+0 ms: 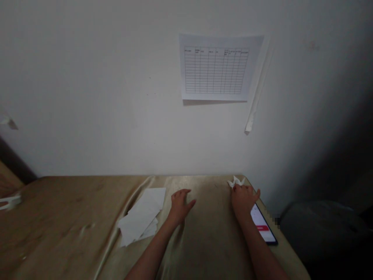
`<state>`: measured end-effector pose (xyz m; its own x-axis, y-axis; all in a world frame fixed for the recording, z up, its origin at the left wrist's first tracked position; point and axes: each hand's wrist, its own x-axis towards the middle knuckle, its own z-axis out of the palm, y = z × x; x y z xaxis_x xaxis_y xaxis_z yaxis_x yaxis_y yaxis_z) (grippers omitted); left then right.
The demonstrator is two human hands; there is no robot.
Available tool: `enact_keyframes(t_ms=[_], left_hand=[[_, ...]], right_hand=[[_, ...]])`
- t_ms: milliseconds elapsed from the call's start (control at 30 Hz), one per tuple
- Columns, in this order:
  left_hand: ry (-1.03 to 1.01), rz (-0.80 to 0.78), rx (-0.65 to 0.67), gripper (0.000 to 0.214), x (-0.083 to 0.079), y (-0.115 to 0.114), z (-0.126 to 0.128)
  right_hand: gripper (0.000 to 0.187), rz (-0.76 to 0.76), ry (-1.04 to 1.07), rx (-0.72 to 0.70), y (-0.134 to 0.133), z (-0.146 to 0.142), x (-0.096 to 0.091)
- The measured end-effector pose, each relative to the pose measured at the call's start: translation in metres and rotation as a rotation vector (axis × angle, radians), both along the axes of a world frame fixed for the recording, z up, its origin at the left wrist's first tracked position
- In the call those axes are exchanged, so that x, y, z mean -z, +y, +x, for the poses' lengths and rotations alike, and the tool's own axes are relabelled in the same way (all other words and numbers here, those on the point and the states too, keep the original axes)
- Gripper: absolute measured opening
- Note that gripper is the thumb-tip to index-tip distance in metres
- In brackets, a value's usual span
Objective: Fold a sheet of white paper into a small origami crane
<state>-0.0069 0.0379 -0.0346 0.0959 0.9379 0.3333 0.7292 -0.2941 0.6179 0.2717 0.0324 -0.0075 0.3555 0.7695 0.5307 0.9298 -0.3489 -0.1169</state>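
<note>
My left hand (180,204) hovers above the cloth with fingers and thumb apart and nothing between them. Just left of it lies a loose, overlapping pile of white paper sheets (145,212). At the far right corner of the table, my right hand (244,199) has its fingers bent down at a small folded white paper shape (236,181) with pointed tips. The fingertips are mostly hidden by the hand, but they appear to pinch its near side. A phone (264,229) with a lit screen lies partly under the right wrist.
A satin-like tan cloth (210,241) with wrinkles covers the table, which meets a white wall (101,97). A printed table sheet (215,70) and a paper strip (256,97) hang there. A white object (11,201) sits far left; a dark rounded form (323,229) stands right.
</note>
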Motion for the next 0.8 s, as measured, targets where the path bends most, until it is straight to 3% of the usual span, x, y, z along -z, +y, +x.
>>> enact_keyframes(t_ms=[567,800], left_hand=[[0.047,-0.008,0.004,0.044,-0.001,-0.001,0.0],[0.065,-0.03,0.013,0.045,-0.003,-0.002,0.0]], right_hand=[[0.038,0.057,-0.054,-0.072,0.003,0.005,0.013],[0.033,0.016,-0.01,-0.113,0.005,0.002,0.01]])
